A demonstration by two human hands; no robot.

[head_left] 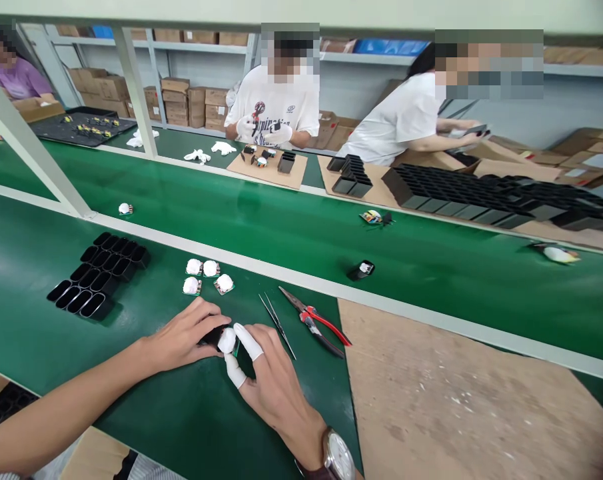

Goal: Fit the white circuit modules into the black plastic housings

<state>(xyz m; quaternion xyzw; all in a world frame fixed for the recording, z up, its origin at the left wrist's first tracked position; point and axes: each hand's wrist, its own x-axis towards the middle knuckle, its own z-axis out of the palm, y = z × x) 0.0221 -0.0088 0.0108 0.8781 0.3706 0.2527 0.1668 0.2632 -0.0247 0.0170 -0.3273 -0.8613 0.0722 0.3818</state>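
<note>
My left hand (194, 333) is closed round a small black plastic case (212, 337), mostly hidden under its fingers. Against the mouth of that case, my right hand (271, 377) pinches a small circuit board with a white blob (227, 341) on it; a green edge of the board shows. White finger cots cover the right thumb and forefinger. I cannot tell how deep the board sits in the case. Just beyond the hands lie several similar boards with white blobs (210, 268). Tweezers (277, 325) and red-and-black pliers (315, 321) rest right of my right hand.
Several open black cases (101, 281) stand in rows at the left. A white rail (261, 259) separates my bench from a green belt (281, 220) carrying a black case (362, 269) and loose boards. Cardboard (471, 393) covers the right side. Co-workers sit across, beside stacked black cases (461, 193).
</note>
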